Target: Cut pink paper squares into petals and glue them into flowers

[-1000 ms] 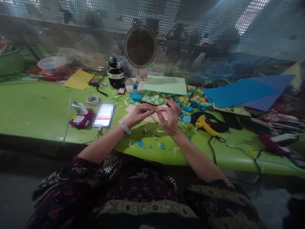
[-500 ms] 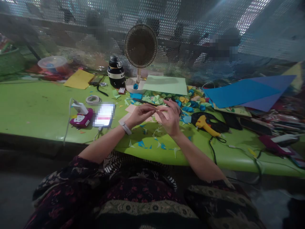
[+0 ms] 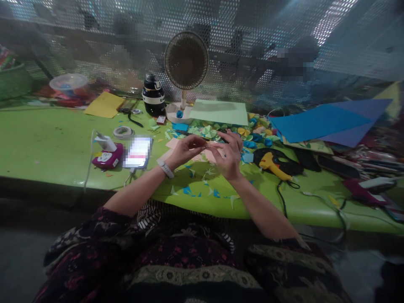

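My left hand (image 3: 187, 150) and my right hand (image 3: 229, 155) meet fingertip to fingertip above the green table (image 3: 63, 147). Between them is a small piece of light peach paper (image 3: 209, 144), pinched on both sides; its exact shape is mostly hidden by the fingers. Beneath the hands lie flat pink paper pieces (image 3: 172, 144). Just beyond are folded scraps of green, yellow and blue paper (image 3: 214, 126). Small blue and pale offcuts (image 3: 187, 190) are scattered between my forearms.
A fan (image 3: 186, 61) and a black bottle (image 3: 153, 96) stand at the back. Left are a phone (image 3: 138, 152), a tape roll (image 3: 123, 132) and a purple power adapter (image 3: 108, 155). A yellow glue gun (image 3: 274, 166) with a cord lies right, below blue paper sheets (image 3: 325, 122).
My right hand has shifted slightly to the right and its fingers have turned around the peach paper. The left hand stays almost in place, its fingers bent a little more.
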A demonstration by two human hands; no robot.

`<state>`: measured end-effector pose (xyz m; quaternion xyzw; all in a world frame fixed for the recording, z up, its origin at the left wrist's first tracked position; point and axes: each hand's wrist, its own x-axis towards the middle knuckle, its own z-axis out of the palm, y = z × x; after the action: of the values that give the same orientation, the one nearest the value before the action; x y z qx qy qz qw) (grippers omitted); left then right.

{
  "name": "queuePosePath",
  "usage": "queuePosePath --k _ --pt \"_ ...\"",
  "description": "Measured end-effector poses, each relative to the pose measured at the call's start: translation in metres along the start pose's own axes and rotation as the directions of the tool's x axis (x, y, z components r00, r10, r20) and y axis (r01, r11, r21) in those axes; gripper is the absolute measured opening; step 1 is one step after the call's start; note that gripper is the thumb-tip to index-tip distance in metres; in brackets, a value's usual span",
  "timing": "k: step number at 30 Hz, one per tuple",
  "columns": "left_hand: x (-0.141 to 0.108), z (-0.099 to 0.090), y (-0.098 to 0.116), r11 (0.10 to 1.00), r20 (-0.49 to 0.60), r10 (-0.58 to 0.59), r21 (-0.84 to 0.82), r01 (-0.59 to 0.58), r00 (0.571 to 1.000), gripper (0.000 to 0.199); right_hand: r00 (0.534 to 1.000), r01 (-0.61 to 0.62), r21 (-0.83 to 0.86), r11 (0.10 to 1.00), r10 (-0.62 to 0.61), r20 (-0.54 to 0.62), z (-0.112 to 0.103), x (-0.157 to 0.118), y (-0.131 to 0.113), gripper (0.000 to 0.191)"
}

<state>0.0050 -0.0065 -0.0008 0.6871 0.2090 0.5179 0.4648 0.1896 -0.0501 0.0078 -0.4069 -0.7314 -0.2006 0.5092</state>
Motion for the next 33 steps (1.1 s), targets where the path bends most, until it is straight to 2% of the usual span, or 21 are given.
queuePosePath --k 7,12,17,21,25,29,33 --pt "-0.0022 0.0031 0.0095 0.994 -0.048 0.079 0.085 -0.075 0.996 0.030 0.998 -0.030 0.008 1.000 0.030 -0.062 -0.0029 0.0027 0.0015 0.013" --pt "-0.0051 0.0048 0.0064 0.978 -0.067 0.156 0.153 -0.144 0.986 0.024 0.994 -0.089 -0.007 0.996 0.089 -0.056 -0.0018 0.0013 0.0023 0.016" --pt "-0.0054 0.0069 0.0019 0.920 -0.083 0.304 0.283 -0.271 0.949 0.016 0.995 -0.061 -0.135 0.989 0.050 -0.084 -0.0012 0.0011 0.0007 0.019" --pt "-0.0058 0.0081 0.0015 0.870 -0.088 0.389 0.362 -0.335 0.917 0.015 0.995 -0.063 -0.163 0.985 0.049 -0.086 -0.0013 0.0009 0.0012 0.021" --pt "-0.0067 0.0084 0.0025 0.820 -0.054 0.437 0.435 -0.373 0.898 0.011 0.995 -0.059 -0.114 0.992 0.049 -0.090 -0.0010 0.0002 0.0008 0.017" --pt "-0.0065 0.0081 0.0044 0.743 0.003 0.517 0.494 -0.451 0.856 0.005 0.995 -0.064 -0.088 0.994 0.056 -0.086 -0.0010 0.0004 -0.0009 0.016" --pt "-0.0065 0.0076 0.0072 0.702 0.035 0.525 0.547 -0.455 0.851 0.005 0.995 -0.077 -0.101 0.992 0.070 -0.075 -0.0013 0.0008 -0.0014 0.017"
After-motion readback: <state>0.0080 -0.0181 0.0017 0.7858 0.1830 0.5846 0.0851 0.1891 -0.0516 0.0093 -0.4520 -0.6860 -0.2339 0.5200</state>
